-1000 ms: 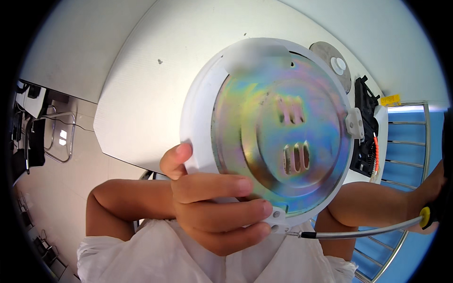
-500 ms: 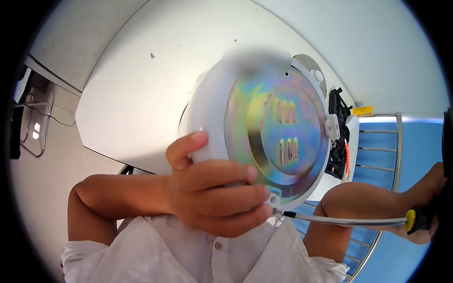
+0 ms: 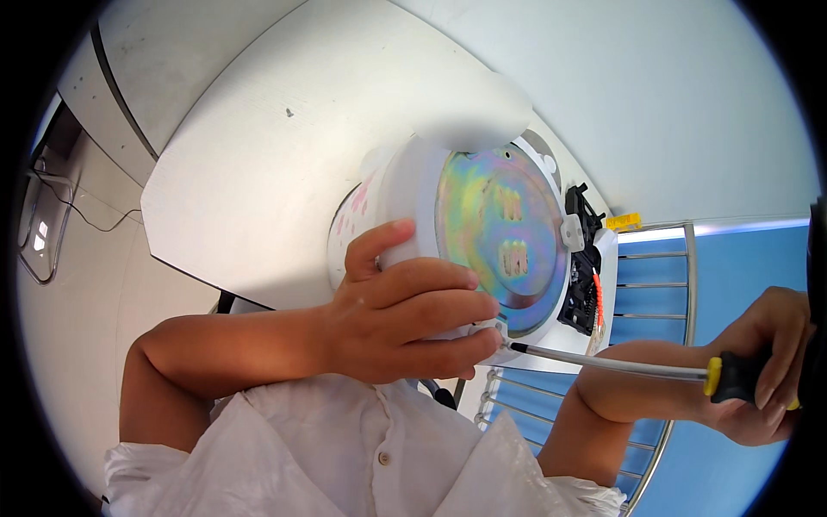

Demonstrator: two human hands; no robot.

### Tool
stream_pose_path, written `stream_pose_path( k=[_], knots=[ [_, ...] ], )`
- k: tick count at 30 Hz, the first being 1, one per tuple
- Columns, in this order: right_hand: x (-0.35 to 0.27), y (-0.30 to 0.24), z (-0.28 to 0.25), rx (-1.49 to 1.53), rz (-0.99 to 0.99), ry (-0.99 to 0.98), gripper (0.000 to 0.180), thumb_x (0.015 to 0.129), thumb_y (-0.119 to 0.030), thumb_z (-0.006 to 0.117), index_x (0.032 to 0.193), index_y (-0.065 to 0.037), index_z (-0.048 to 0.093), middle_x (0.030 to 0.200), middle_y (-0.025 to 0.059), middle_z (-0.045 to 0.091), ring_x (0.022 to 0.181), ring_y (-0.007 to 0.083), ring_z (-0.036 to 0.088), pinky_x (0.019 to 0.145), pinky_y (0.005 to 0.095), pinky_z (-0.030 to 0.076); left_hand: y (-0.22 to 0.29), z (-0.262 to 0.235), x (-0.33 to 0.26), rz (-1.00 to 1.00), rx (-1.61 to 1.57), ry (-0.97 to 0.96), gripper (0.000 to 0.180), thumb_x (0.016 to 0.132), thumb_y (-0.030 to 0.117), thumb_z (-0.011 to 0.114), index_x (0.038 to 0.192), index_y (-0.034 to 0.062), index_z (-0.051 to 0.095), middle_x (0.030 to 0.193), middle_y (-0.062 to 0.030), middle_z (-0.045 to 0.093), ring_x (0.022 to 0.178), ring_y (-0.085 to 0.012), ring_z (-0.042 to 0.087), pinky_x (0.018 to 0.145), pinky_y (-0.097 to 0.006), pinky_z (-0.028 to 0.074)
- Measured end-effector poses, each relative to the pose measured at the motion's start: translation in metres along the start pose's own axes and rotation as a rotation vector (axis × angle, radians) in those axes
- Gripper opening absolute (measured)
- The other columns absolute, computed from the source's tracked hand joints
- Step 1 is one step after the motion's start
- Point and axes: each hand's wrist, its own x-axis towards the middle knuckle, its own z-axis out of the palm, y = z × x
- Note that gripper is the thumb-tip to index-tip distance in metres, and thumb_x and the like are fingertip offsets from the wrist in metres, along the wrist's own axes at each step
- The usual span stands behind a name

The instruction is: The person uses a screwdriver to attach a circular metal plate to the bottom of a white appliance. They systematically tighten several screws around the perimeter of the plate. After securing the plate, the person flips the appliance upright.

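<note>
A white rice cooker [image 3: 413, 185] with pink petal marks lies tipped on its side, its iridescent metal base plate [image 3: 478, 202] turned toward the right. Two groups of slots pierce the plate. My left hand [image 3: 413, 314] is closed around the cooker's near lower side, fingertips by a small white foot at the rim. In my right hand [image 3: 758, 379] is a screwdriver [image 3: 612, 364] with a black and yellow handle. Its long shaft runs left, and the dark tip meets the foot beside my left fingertips. Whether a screw sits at the tip is hard to see.
The cooker rests on a white table [image 3: 284, 172] against a pale wall. Behind it lie a black tool case [image 3: 581, 258], an orange-red coiled item [image 3: 598, 297] and a yellow object [image 3: 624, 222]. A metal rail [image 3: 689, 284] stands at the right, a chair frame at far left.
The cooker has shifted away from me and looks smaller, showing more of its patterned side. Both hands and the screwdriver moved with it; the tip stays at the foot.
</note>
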Motion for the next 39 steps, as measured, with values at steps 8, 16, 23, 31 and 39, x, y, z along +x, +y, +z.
stream_pose_path(
  k=[8, 16, 23, 31, 39],
  knots=[
    [-0.004, 0.009, 0.000, -0.065, -0.009, 0.017, 0.034, 0.097, -0.028, 0.050, 0.119, -0.002, 0.046, 0.100, 0.0206, 0.048, 0.072, 0.0244, 0.061, 0.056, 0.0331, 0.054, -0.001, -0.001, -0.002, 0.002, -0.003, -0.020, 0.015, 0.095, 0.038, 0.058, 0.096, 0.0249, 0.065, 0.099, 0.0066, 0.063, 0.098, -0.0133, 0.061, 0.112, -0.050, 0.022],
    [0.005, 0.012, -0.004, -0.081, -0.005, -0.019, 0.042, 0.096, -0.027, 0.050, 0.128, -0.001, 0.042, 0.113, 0.0263, 0.044, 0.083, 0.0279, 0.063, 0.064, 0.0352, 0.056, 0.000, -0.004, 0.000, -0.005, -0.012, -0.042, 0.016, 0.092, 0.039, 0.060, 0.097, 0.0242, 0.065, 0.097, 0.0064, 0.063, 0.098, -0.0138, 0.061, 0.112, -0.050, 0.022],
    [0.007, 0.019, -0.010, -0.155, -0.018, -0.066, 0.050, 0.095, -0.027, 0.050, 0.135, 0.000, 0.038, 0.124, 0.0314, 0.040, 0.092, 0.0310, 0.064, 0.071, 0.0369, 0.058, 0.000, -0.006, 0.001, 0.008, -0.023, -0.067, 0.023, 0.084, 0.039, 0.069, 0.100, 0.0235, 0.065, 0.097, 0.0049, 0.062, 0.099, -0.0159, 0.061, 0.112, -0.050, 0.020],
    [-0.003, 0.011, 0.004, -0.852, -0.088, -0.013, 0.060, 0.093, -0.027, 0.050, 0.144, 0.001, 0.034, 0.137, 0.0372, 0.036, 0.103, 0.0346, 0.066, 0.079, 0.0390, 0.060, -0.002, -0.010, 0.001, 0.040, -0.009, -0.123, 0.031, 0.082, 0.046, 0.072, 0.101, 0.0221, 0.068, 0.100, 0.0021, 0.063, 0.100, -0.0196, 0.061, 0.111, -0.051, 0.020],
    [0.008, -0.045, 0.006, -1.595, 0.088, -0.297, 0.062, 0.085, -0.034, 0.060, 0.136, 0.001, 0.045, 0.124, 0.0238, 0.053, 0.102, 0.0265, 0.064, 0.086, 0.0333, 0.052, -0.002, -0.010, 0.002, 0.056, 0.029, -0.156, 0.038, 0.081, 0.052, 0.073, 0.102, 0.0210, 0.068, 0.102, -0.0006, 0.064, 0.099, -0.0226, 0.062, 0.112, -0.050, 0.019]
  ],
)
